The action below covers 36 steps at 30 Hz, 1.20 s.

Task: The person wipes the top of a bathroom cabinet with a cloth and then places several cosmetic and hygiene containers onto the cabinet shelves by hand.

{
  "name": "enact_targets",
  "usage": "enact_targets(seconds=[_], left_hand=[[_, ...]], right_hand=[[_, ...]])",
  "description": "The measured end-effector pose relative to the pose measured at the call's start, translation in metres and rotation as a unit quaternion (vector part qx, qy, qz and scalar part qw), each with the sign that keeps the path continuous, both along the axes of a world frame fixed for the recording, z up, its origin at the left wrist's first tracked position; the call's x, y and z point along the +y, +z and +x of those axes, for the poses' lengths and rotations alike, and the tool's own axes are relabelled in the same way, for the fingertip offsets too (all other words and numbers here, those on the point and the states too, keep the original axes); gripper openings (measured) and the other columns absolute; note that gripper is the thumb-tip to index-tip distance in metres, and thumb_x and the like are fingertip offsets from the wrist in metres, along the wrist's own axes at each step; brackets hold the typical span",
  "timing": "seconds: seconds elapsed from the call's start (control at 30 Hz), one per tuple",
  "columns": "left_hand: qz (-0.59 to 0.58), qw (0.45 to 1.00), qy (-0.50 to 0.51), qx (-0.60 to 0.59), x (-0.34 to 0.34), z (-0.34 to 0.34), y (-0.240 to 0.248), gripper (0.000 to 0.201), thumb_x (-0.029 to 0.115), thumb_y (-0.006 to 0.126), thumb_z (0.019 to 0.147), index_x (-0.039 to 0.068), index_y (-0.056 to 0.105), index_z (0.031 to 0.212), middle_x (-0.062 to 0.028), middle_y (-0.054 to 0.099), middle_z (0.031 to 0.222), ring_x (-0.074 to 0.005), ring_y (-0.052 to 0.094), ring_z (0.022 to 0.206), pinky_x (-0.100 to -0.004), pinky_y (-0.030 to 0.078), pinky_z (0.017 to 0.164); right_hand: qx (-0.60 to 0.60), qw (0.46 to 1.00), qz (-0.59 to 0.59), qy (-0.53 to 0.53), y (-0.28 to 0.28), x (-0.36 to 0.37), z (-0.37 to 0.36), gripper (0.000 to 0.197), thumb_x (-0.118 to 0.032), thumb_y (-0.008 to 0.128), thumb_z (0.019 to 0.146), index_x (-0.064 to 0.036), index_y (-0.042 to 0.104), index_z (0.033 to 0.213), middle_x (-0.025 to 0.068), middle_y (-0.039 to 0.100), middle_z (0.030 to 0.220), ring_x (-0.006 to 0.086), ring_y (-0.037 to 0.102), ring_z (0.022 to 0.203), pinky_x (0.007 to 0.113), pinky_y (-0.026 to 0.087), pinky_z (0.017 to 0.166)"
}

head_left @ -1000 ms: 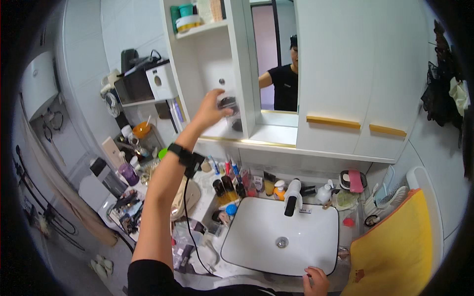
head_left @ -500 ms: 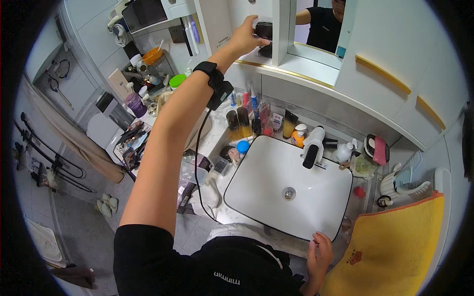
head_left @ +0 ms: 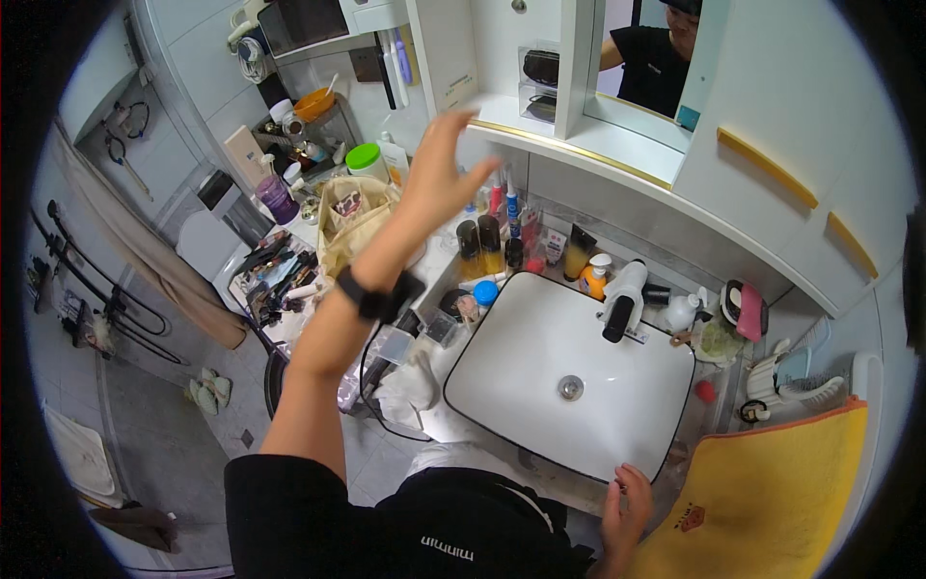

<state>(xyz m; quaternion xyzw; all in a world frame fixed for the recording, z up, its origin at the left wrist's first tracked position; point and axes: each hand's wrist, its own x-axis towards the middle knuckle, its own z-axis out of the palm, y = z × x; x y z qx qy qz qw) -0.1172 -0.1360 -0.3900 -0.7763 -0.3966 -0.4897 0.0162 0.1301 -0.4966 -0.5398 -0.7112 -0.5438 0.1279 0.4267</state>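
My left hand (head_left: 444,179) is raised over the left counter, its fingers slightly blurred, thumb apart, with nothing in it. Just up and to the right, in the open cabinet compartment, two clear boxes (head_left: 537,69) are stacked with dark objects inside. A black band with a small dark device and a cable is strapped round my left wrist. Low at the front right edge of the white sink (head_left: 511,386), my right hand (head_left: 625,507) hangs with loosely bent fingers and thumb apart, holding nothing.
Bottles (head_left: 479,241) and tubes line the counter behind the sink, beside the white faucet (head_left: 622,304). A beige fabric bag (head_left: 352,227) stands at the left among loose cosmetics (head_left: 285,275). At the right hangs a yellow towel (head_left: 772,482); a mirror (head_left: 641,58) is above.
My left hand has let go of the upper clear box, leaving it stacked on the other in the compartment, and has drawn back down and left. My right hand stays by the sink's edge.
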Motion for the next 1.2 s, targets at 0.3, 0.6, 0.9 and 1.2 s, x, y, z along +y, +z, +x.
enact_targets(seconds=[0.3, 0.6, 0.9, 1.2], left_hand=[[-0.345, 0.873, 0.186, 0.291, -0.114, -0.06, -0.206, 0.046, 0.029, 0.07, 0.065, 0.001, 0.057, 0.098, -0.0193, 0.056, 0.095, -0.0334, 0.052, 0.094, -0.0417, 0.043, 0.081], [-0.395, 0.798, 0.303, 0.339, -0.101, -0.066, -0.251, 0.059, 0.046, 0.07, 0.064, 0.006, 0.055, 0.104, -0.0138, 0.057, 0.109, -0.0277, 0.048, 0.108, -0.0472, 0.024, 0.102], [-0.393, 0.801, 0.275, 0.358, -0.088, -0.062, -0.267, 0.055, 0.042, 0.068, 0.065, 0.008, 0.054, 0.106, -0.0089, 0.061, 0.102, -0.029, 0.045, 0.106, -0.0566, 0.026, 0.094], [-0.371, 0.821, 0.277, 0.334, -0.093, -0.056, -0.238, 0.059, 0.036, 0.069, 0.063, 0.007, 0.05, 0.11, -0.0133, 0.057, 0.106, -0.0291, 0.046, 0.107, -0.0584, 0.023, 0.097]], right_hand=[[0.003, 0.998, 0.003, 0.062, 0.007, 0.017, -0.002, 0.018, 0.0, 0.059, 0.075, -0.0012, 0.061, 0.093, 0.0144, 0.061, 0.099, 0.022, 0.061, 0.079, 0.028, 0.049, 0.065], [-0.064, 0.994, -0.036, 0.076, 0.015, 0.012, -0.01, 0.019, -0.01, 0.057, 0.083, -0.003, 0.059, 0.1, 0.0133, 0.059, 0.102, 0.0238, 0.059, 0.082, 0.03, 0.049, 0.066], [-0.083, 0.994, -0.015, 0.075, 0.01, 0.011, -0.014, 0.021, -0.012, 0.057, 0.083, -0.0044, 0.06, 0.102, 0.0118, 0.06, 0.098, 0.0225, 0.059, 0.079, 0.029, 0.049, 0.064], [-0.097, 0.993, 0.008, 0.068, 0.002, 0.01, -0.012, 0.021, -0.013, 0.056, 0.084, -0.0052, 0.06, 0.103, 0.0115, 0.06, 0.099, 0.023, 0.059, 0.085, 0.029, 0.05, 0.065]])
